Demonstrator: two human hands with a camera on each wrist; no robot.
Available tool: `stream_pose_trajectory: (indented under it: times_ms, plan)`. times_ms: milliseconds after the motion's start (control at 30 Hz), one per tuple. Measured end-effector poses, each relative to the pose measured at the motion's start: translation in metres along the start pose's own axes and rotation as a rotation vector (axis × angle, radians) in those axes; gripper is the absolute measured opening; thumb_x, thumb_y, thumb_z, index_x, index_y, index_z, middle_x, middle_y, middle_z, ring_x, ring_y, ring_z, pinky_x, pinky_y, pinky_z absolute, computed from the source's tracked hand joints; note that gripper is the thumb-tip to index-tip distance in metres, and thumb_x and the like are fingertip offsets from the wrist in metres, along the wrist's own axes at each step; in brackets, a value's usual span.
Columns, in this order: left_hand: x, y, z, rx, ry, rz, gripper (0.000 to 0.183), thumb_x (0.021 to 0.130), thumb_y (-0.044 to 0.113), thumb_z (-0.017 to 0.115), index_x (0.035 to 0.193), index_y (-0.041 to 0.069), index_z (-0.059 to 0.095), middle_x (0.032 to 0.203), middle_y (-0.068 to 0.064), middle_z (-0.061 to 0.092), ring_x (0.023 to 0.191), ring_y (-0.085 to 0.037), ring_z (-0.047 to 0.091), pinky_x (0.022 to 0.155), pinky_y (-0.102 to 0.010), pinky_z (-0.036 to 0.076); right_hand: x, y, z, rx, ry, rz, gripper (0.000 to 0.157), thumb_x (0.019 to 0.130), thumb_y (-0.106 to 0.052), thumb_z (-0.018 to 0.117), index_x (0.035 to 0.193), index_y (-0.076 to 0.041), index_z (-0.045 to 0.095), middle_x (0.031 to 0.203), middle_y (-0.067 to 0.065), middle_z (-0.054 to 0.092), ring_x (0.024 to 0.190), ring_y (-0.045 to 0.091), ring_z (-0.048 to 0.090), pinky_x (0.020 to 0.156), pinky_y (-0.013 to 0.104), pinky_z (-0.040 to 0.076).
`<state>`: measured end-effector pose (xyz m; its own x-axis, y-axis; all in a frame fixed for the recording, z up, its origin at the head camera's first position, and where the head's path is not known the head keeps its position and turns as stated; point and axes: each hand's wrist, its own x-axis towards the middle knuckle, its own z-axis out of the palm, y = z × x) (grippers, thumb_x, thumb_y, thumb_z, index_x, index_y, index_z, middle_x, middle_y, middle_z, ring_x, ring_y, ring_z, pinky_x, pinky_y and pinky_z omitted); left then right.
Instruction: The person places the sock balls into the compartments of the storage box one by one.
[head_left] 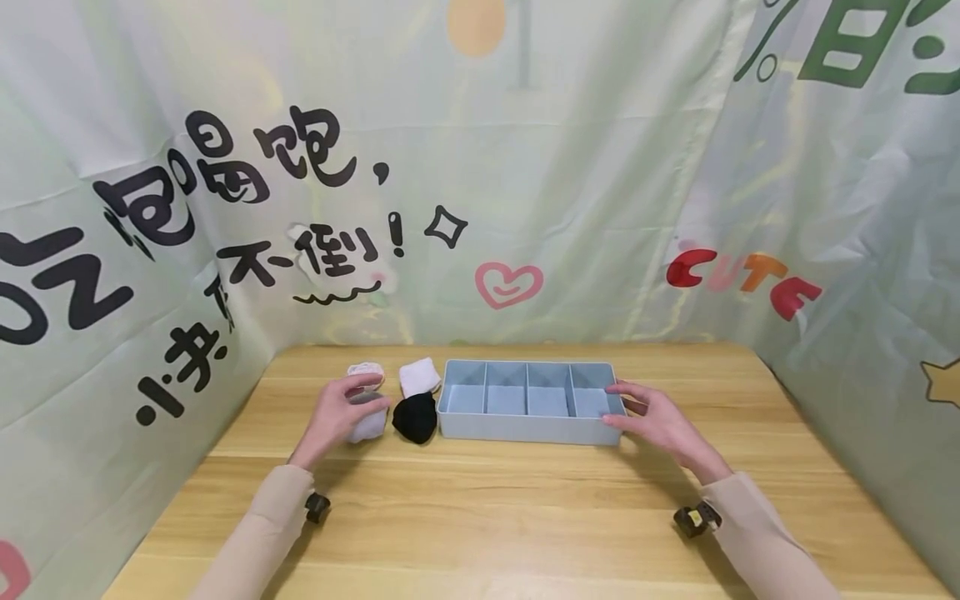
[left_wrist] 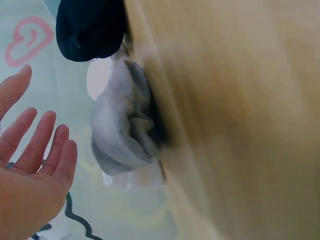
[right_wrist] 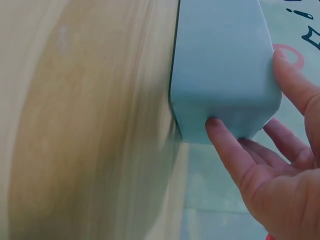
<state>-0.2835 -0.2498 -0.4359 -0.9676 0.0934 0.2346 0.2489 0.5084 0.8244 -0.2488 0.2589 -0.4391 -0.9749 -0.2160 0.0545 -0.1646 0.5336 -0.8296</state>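
My left hand (head_left: 341, 412) hovers over a balled grey cloth (head_left: 367, 427), like a rolled sock; in the left wrist view its fingers (left_wrist: 36, 142) spread apart from that cloth, holding nothing. To its right sits a similar black bundle (head_left: 415, 417). Behind these lie a folded white cloth (head_left: 420, 377) and a pale lacy one (head_left: 366, 369), partly covered by the hand. A light blue box (head_left: 525, 428) with several compartments stands beside them. My right hand (head_left: 663, 425) holds its right end, thumb and forefinger over the rim, other fingers at the end wall.
A wooden table (head_left: 480, 508) carries everything. Printed cloth curtains (head_left: 585, 208) rise along its back and both sides. Each wrist wears a small black camera, one on the left (head_left: 317, 507) and one on the right (head_left: 697, 519).
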Motion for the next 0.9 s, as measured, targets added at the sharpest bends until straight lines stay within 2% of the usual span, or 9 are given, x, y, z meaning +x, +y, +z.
stream_pose_trajectory:
  times_ms: [233,400,633,733,800,900]
  plan:
    - [-0.004,-0.012,-0.010,0.018,-0.045,-0.059,0.053,0.083,0.017,0.080,0.130,0.001,0.061,0.134,-0.018,0.061,0.126,-0.041,0.053,0.104,-0.054,0.044,0.000,0.002,-0.002,0.044,0.011,0.009,0.067,0.089,-0.031,0.073,0.142,0.000,0.047,0.151,0.027,0.038,0.134,0.048,0.041,0.099,0.048,0.049]
    - [-0.005,-0.017,-0.016,0.039,-0.073,-0.096,0.055,0.081,0.017,0.080,0.130,0.001,0.061,0.137,-0.017,0.058,0.131,-0.040,0.048,0.109,-0.054,0.038,-0.001,0.003,-0.004,0.048,0.041,0.007,0.057,0.088,-0.029,0.074,0.133,0.001,0.057,0.149,0.024,0.043,0.130,0.046,0.048,0.093,0.037,0.054]
    - [-0.004,-0.023,-0.022,0.062,-0.122,-0.156,0.059,0.079,0.014,0.081,0.134,0.005,0.059,0.149,-0.019,0.046,0.128,-0.046,0.049,0.096,-0.046,0.051,-0.004,0.005,-0.007,0.086,0.062,0.021,0.051,0.087,-0.027,0.076,0.126,0.003,0.062,0.144,0.023,0.049,0.123,0.042,0.056,0.081,0.016,0.051]
    - [-0.004,-0.025,-0.024,0.047,-0.142,-0.170,0.065,0.080,0.010,0.080,0.139,0.005,0.054,0.153,-0.022,0.037,0.133,-0.050,0.041,0.101,-0.051,0.047,-0.004,0.007,-0.008,0.096,0.062,0.027,0.052,0.087,-0.027,0.076,0.126,0.004,0.062,0.142,0.023,0.052,0.123,0.041,0.057,0.081,0.015,0.050]
    - [-0.003,-0.026,-0.026,0.033,-0.153,-0.187,0.069,0.080,0.010,0.079,0.142,0.007,0.050,0.155,-0.023,0.033,0.136,-0.051,0.036,0.106,-0.057,0.040,-0.004,0.009,-0.009,0.106,0.056,0.041,0.056,0.087,-0.029,0.076,0.130,0.003,0.060,0.140,0.023,0.054,0.123,0.039,0.057,0.081,0.015,0.050]
    - [-0.002,-0.029,-0.027,0.042,-0.167,-0.208,0.072,0.080,0.011,0.079,0.145,0.009,0.047,0.154,-0.026,0.032,0.137,-0.051,0.034,0.109,-0.062,0.033,-0.004,0.012,-0.009,0.125,0.038,0.056,0.062,0.087,-0.030,0.075,0.136,0.001,0.055,0.140,0.023,0.054,0.122,0.036,0.058,0.082,0.017,0.051]
